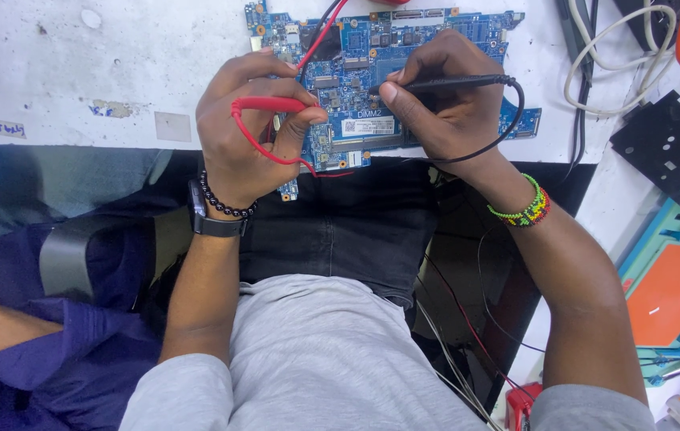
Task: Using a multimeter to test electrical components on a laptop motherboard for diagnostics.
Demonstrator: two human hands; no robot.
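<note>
The left hand (pixel 248 132) is closed around a red test probe (pixel 272 104), thumb and fingers pinching its barrel, the tip pointing right onto the blue circuit board (pixel 372 72). Its red lead (pixel 264 148) loops below the fingers and runs up across the board. The right hand (pixel 444 100) pinches a black test probe (pixel 444 81) between thumb and forefinger, its tip aimed left onto the board's middle, and its black lead (pixel 515 112) curves down around the wrist. The board lies flat at the near edge of the white worktop (pixel 116 56), its lower corner overhanging the edge just above the person's lap. White cables (pixel 603 64) lie near the worktop's far right corner, a black metal bracket (pixel 663 136) beside them.
</note>
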